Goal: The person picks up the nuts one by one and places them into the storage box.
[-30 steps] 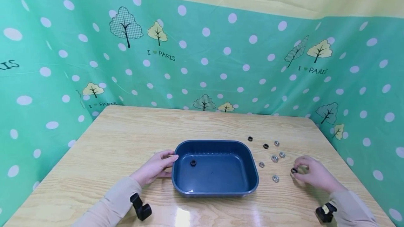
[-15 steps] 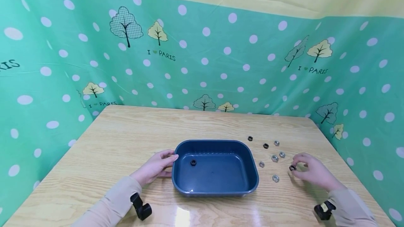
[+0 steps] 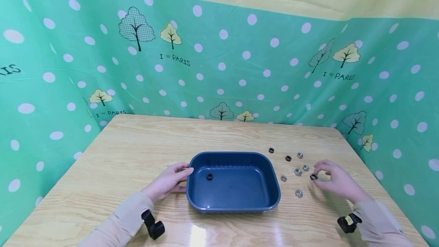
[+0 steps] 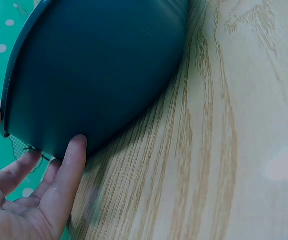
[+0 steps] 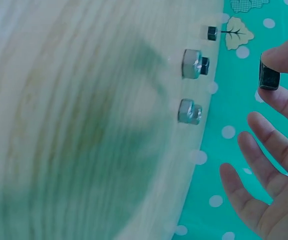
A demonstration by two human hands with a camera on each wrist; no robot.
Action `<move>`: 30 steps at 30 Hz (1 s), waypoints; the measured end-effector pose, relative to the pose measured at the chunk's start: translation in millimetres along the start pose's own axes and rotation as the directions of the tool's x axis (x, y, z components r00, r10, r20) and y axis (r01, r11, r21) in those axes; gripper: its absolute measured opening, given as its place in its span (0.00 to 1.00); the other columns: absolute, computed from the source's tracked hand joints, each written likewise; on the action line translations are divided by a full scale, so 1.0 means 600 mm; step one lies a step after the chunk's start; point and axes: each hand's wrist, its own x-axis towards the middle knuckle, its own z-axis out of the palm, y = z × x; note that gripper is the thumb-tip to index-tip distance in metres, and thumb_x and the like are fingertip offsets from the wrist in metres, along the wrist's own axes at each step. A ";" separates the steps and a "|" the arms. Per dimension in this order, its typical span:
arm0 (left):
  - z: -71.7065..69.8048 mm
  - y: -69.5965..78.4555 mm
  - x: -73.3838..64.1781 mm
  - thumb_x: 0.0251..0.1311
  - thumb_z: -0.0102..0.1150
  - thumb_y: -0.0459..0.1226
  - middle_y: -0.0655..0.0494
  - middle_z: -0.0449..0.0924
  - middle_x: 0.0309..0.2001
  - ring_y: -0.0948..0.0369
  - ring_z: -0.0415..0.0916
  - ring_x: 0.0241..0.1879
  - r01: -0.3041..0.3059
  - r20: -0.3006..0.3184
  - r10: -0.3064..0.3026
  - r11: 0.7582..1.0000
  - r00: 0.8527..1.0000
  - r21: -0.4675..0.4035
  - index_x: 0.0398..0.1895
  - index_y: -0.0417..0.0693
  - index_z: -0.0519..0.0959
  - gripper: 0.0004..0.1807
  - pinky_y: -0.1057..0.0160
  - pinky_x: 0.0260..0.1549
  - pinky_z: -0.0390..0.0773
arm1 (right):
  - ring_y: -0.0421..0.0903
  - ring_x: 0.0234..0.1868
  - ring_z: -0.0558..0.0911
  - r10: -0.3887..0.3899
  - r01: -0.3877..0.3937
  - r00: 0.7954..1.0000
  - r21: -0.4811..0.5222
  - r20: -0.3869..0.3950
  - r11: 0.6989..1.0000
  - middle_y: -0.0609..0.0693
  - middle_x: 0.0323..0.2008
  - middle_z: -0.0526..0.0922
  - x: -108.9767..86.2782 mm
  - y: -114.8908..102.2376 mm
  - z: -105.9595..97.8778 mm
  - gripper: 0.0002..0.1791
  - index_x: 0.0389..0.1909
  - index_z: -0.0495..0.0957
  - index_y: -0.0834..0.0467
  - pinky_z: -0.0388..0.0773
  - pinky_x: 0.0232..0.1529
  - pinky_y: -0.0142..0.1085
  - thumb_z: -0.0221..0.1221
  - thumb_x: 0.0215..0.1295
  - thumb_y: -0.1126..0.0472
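My right hand pinches a black hex nut between thumb and index finger, raised over the right side of the table. In the right wrist view the nut shows edge-on, with the other fingers spread below it. A blue plastic bin stands at the table's middle, and my left hand holds its left side, thumb at the rim. Seen from the left wrist, fingertips lie against the bin's outer wall. One black nut is inside the bin, near its left end.
Several silver nuts lie scattered on the wooden table between the bin and my right hand. Two black nuts, one closer and one farther back, lie beyond the bin's right corner. A green dotted curtain hangs behind the table.
My right hand has lifted the black nut and carried it a little left and away from me. The left hand and the bin have stayed put.
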 end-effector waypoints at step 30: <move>-0.004 -0.004 0.004 0.67 0.51 0.49 0.33 0.67 0.61 0.52 0.75 0.55 0.000 -0.008 0.000 1.000 1.000 0.011 0.68 0.30 0.52 0.39 0.52 0.47 0.81 | 0.60 0.47 0.77 -0.085 0.085 0.996 -0.020 0.007 0.996 0.59 0.46 0.78 0.051 -0.061 -0.027 0.12 0.25 0.74 0.52 0.78 0.46 0.57 0.68 0.48 0.66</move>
